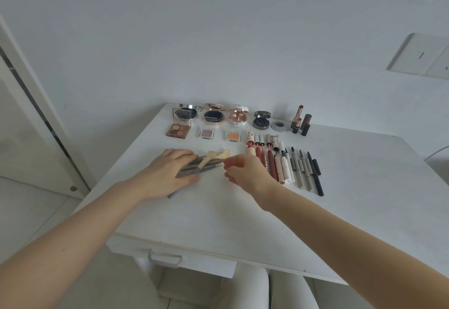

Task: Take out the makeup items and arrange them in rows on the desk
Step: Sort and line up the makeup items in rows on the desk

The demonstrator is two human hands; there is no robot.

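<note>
Grey-handled brushes (201,163), cream bristles, loosely bunched

On the desk (218,211), compacts (213,114) stood behind the brushes (206,163); pencils (291,165) lay right of the brushes, lipsticks (301,120) farther behind.

left arm: bare, reaching forward from lower left | left hand (167,175): palm down, fingers straight and together, lying flat | right arm: bare, reaching in from lower right | right hand (245,170): raised, fingers loosely curled, thumb and forefinger close together, grip holding nothing visible
</note>
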